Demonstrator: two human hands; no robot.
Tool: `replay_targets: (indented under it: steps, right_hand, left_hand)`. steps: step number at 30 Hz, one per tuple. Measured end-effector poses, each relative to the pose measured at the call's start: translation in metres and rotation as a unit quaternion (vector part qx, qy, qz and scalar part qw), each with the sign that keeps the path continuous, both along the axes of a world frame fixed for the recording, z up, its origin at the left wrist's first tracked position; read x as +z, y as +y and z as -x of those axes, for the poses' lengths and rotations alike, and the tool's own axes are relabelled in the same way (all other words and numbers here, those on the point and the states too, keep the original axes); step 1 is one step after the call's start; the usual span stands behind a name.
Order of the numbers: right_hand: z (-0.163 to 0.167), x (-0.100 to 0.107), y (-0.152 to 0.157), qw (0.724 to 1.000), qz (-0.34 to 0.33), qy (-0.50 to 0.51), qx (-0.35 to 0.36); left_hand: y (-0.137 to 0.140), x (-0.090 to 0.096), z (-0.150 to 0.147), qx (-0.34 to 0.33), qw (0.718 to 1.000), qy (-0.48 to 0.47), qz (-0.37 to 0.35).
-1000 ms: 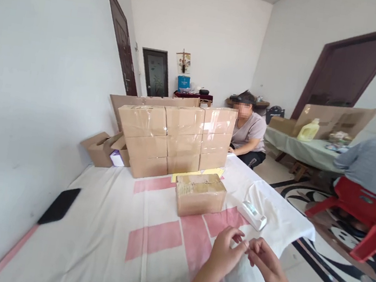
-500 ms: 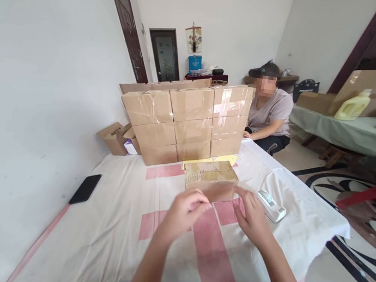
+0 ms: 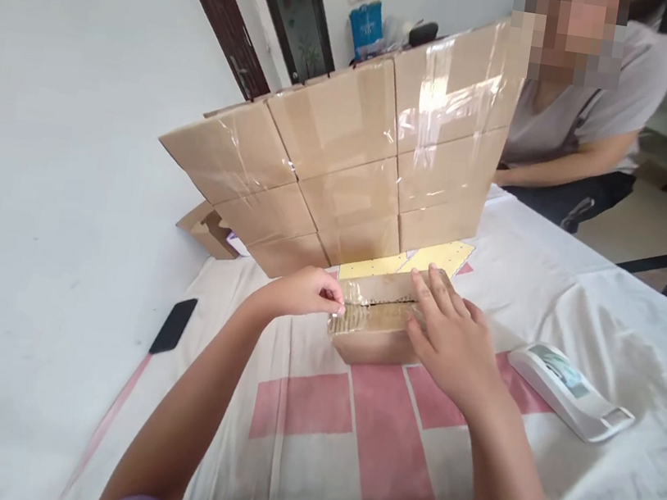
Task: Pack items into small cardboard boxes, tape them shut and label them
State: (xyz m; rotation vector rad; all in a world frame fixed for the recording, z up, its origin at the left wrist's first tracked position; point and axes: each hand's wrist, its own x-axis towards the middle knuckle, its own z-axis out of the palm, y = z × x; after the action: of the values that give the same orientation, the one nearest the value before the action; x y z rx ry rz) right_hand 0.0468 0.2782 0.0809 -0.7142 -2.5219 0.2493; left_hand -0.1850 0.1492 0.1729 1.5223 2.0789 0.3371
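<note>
A small cardboard box [image 3: 378, 353] lies in front of me on the table, a seam running along its top and shiny clear tape at its left end. At that left end my left hand [image 3: 318, 293] is closed in a pinch; whatever sits between the fingertips is too small to make out. My right hand [image 3: 452, 333] lies open across the box's right part, fingers spread on the top, hiding that end. To the right of this hand rests a white tape dispenser [image 3: 574, 391].
Behind the box stands a taped wall of stacked cartons [image 3: 347, 194], with a yellow sheet [image 3: 431, 260] at its foot. A black phone [image 3: 174, 325] lies at the left edge, near the wall. Another person [image 3: 578, 144] crouches beyond the table's right side. A cloth [image 3: 301, 477] covers the table.
Both hands have moved forward onto the box: the left to its left end, the right onto its top. The view has come closer and tilted down.
</note>
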Motion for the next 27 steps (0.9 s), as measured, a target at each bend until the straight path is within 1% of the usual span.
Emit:
replay_targets:
  steps: [5, 10, 14, 17, 20, 22, 27]
  right_hand:
    - [0.0, -0.002, 0.002, 1.0, 0.008, 0.018, 0.023]
    - [-0.002, -0.001, 0.001, 0.999, 0.026, 0.018, 0.038]
    - [-0.003, 0.003, -0.002, 0.999, 0.027, 0.0, 0.025]
    - [-0.004, 0.007, -0.005, 1.0, 0.02, -0.012, 0.009]
    - [-0.004, 0.008, -0.006, 1.0, 0.012, -0.017, -0.003]
    - [-0.004, 0.008, -0.006, 1.0, 0.006, -0.014, -0.004]
    - [-0.002, 0.006, -0.005, 1.0, -0.012, 0.003, -0.01]
  left_hand:
    - [0.007, -0.01, -0.001, 0.008, 1.0, 0.021, -0.001]
    - [0.006, -0.015, -0.009, -0.001, 0.991, 0.131, -0.035]
    - [0.006, -0.012, -0.015, 0.021, 0.98, 0.194, -0.04]
    - [0.004, -0.008, -0.017, 0.033, 0.98, 0.195, -0.027]
    - [-0.001, -0.009, -0.015, 0.061, 0.978, 0.19, -0.055]
    - [-0.003, -0.013, -0.012, 0.074, 0.98, 0.174, -0.06]
    - [-0.003, -0.028, -0.003, 0.088, 0.99, 0.111, -0.024]
